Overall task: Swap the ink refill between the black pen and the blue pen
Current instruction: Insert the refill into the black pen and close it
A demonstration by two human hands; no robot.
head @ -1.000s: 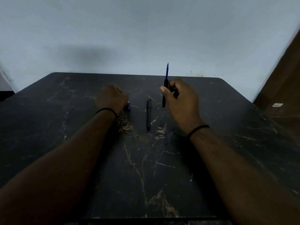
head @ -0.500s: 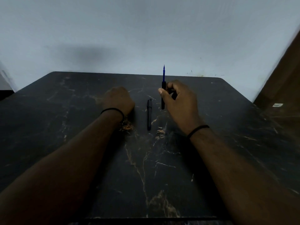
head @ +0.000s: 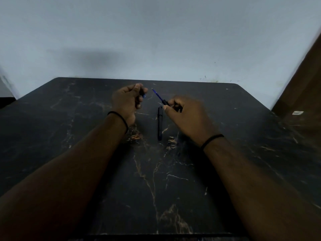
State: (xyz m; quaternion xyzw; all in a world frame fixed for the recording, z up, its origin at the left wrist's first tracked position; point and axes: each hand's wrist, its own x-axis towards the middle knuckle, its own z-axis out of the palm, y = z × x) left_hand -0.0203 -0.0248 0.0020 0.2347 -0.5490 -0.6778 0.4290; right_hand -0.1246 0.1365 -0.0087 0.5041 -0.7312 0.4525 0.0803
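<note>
1. The right hand (head: 187, 115) is pinching a black pen barrel (head: 165, 102) with the blue refill (head: 157, 94) projecting up-left; a loose pinch is risking the refill sliding out.
2. The left hand (head: 126, 100) is curling closed around a small blue-tipped piece (head: 143, 96), raised near the refill tip; misalignment is risking a bent tip.
3. A black pen part (head: 159, 123) is lying on the worktop (head: 243, 136) between the wrists; a knock is risking it rolling away.

My left hand (head: 127, 100) hides most of a small blue part (head: 144, 96); my right fingers (head: 171, 103) cover the refill's (head: 157, 95) dark lower end.
</note>
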